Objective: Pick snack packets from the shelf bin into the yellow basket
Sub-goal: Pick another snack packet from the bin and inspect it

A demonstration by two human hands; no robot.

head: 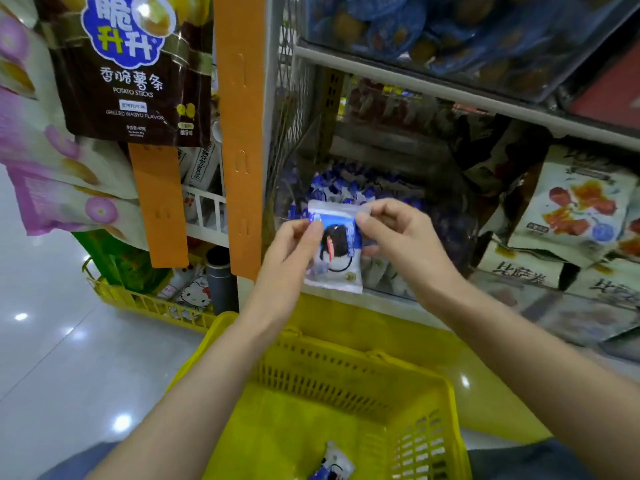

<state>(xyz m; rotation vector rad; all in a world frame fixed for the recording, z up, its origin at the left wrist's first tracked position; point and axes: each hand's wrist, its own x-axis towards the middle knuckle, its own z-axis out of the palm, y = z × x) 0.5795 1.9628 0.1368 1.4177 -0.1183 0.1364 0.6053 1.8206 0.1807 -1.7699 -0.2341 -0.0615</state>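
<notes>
Blue-and-white snack packet point(337, 252) hangs upright between both hands, left hand point(294, 249) and right hand point(398, 237) each pinching a top corner, likely to read it; it sits before the shelf bin point(363, 195), above the yellow basket point(346, 382); one packet point(332, 465) already lies inside.

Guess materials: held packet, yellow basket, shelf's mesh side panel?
The packet looks like glossy plastic film: shine, crimped seal edges. The basket is likely moulded plastic, semi-matte: slotted walls, uniform yellow. The side panel seems painted metal wire mesh: thin grey crossing strands.
</notes>
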